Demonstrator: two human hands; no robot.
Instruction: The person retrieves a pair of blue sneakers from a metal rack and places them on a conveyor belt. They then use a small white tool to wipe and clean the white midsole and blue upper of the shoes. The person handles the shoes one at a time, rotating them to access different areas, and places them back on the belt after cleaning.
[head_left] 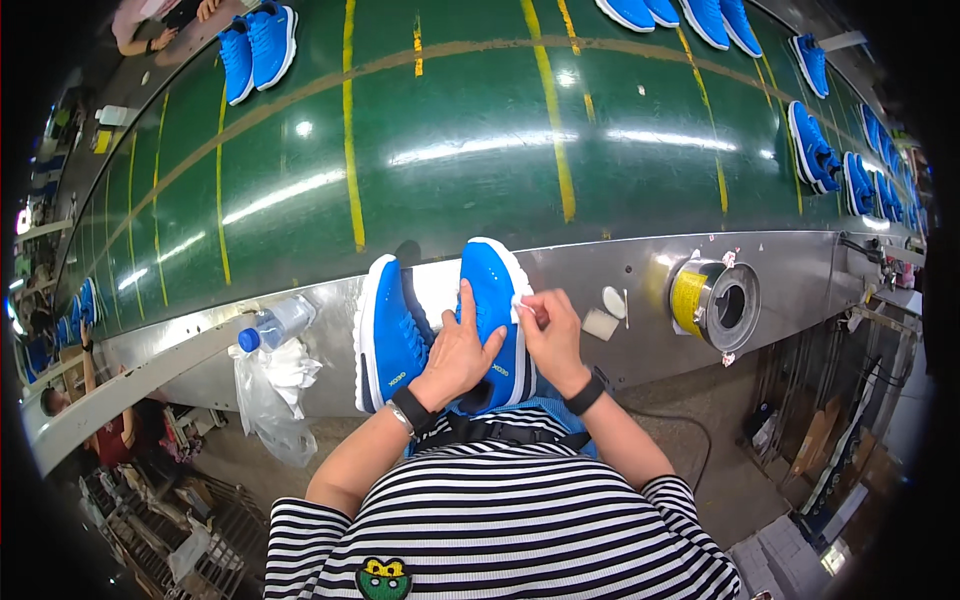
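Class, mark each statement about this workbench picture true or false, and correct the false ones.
1. The left hand rests on the right-hand shoe of the near pair. True.
2. The right hand is empty. False: the right hand pinches a small white piece.
3. The conveyor belt is green with yellow lines. True.
4. The bottle cap is red. False: the bottle cap is blue.
5. The metal container is right of the right-hand shoe. True.

The black-and-white striped shirt (500, 520) bears a green patch (384, 580).
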